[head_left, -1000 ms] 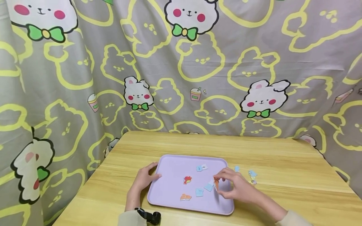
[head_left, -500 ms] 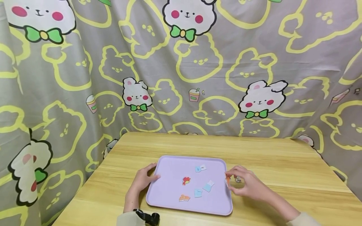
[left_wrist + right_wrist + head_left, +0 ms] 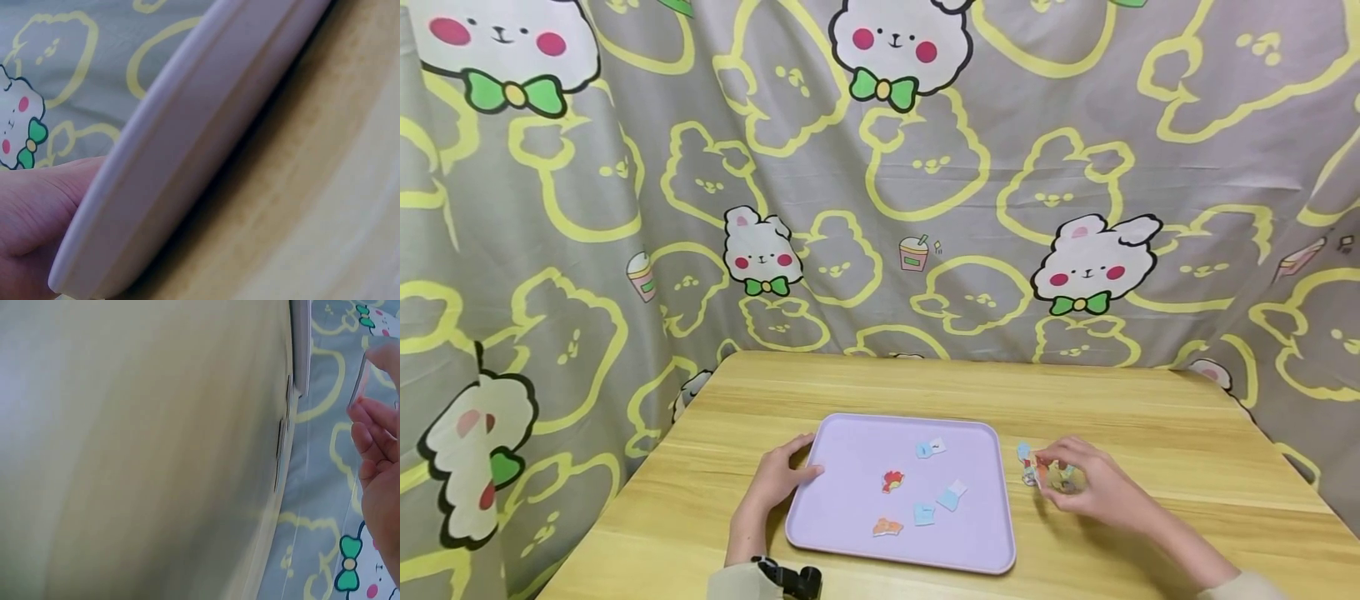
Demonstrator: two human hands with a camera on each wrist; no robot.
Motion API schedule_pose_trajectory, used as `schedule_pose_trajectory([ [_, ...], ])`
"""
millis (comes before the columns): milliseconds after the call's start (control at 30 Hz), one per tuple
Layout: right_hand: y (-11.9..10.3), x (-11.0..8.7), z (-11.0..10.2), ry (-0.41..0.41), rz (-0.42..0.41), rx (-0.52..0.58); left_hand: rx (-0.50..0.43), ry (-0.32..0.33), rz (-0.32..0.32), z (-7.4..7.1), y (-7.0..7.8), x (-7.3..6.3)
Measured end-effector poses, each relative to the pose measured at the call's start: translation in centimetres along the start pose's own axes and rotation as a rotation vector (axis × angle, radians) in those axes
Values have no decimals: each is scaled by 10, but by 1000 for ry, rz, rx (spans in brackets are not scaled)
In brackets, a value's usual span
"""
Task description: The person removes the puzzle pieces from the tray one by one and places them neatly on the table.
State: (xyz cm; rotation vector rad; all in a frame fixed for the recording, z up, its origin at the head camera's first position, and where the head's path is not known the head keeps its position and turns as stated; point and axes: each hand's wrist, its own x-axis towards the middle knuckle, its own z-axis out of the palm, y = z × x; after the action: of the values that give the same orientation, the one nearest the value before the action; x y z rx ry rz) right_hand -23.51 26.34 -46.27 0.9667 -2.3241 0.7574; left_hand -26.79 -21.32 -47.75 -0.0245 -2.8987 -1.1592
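Note:
On the lilac tray (image 3: 850,542) lie small flat puzzle pieces: a red one (image 3: 892,481), an orange one (image 3: 887,527) and several light blue ones (image 3: 924,514). My left hand (image 3: 778,477) holds the tray's left edge, thumb over the rim and fingers along the outside. Right of the tray, my right hand (image 3: 1093,487) pinches an orange puzzle piece (image 3: 1042,470) between thumb and fingertips. The right wrist view shows this held piece (image 3: 358,380) edge-on, raised above the tabletop. Loose pieces, among them a blue one (image 3: 1023,451), lie around and behind the right fingers, partly hidden.
The wooden table (image 3: 1120,400) reaches back to a grey curtain (image 3: 850,183) printed with rabbits and yellow outlines, which also hangs at both sides. A black strap with a small device (image 3: 801,581) sits at the left wrist.
My right hand has carried the orange puzzle piece from over the tray's right part, past the rim, to above the loose pieces on the table. My left hand stays at the tray's edge.

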Motion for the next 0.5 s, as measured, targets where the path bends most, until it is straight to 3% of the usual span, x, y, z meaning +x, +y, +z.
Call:
schedule_pose_trajectory([
  [300, 19, -16, -15, -16, 58, -103, -2, -2, -12, 1, -1, 1],
  [500, 28, -23, -24, -21, 79, -114, -6, -6, -24, 1, -2, 1],
])
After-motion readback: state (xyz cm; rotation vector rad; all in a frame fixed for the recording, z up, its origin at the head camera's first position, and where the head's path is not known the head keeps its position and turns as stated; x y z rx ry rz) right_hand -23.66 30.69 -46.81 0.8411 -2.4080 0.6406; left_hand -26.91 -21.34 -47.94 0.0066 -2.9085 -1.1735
